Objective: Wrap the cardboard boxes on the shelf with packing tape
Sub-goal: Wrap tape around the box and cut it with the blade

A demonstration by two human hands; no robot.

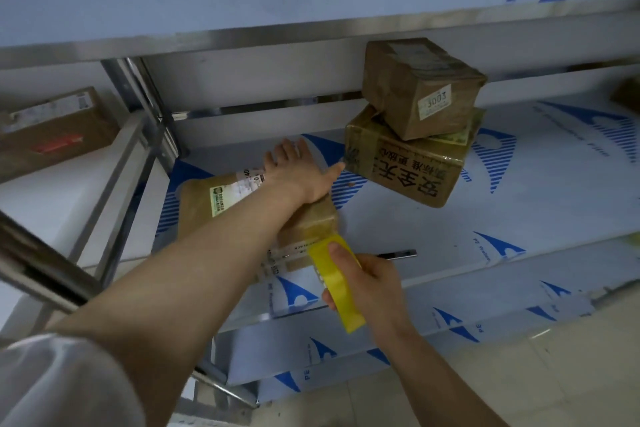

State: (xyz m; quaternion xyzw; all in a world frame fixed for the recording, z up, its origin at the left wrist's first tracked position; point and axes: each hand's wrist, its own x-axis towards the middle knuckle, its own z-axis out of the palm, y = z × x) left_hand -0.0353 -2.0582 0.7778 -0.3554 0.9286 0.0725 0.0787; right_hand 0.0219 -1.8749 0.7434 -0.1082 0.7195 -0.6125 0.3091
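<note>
A cardboard box [204,208] with a green-and-white label lies on the middle shelf [433,222]. My left hand [298,170] lies flat on its top with fingers spread, pressing it down. My right hand [367,284] grips a yellow roll of packing tape [341,284] at the box's near right corner, and a strip of tape runs from the roll onto that corner. To the right, a box with black characters [408,170] carries a smaller brown box [419,87] marked 3003.
A thin metal blade or knife [401,254] lies on the shelf just right of the tape roll. Another cardboard box [55,132] sits on the neighbouring shelf at left. A steel upright [145,104] divides the racks. An upper shelf [242,0] overhangs.
</note>
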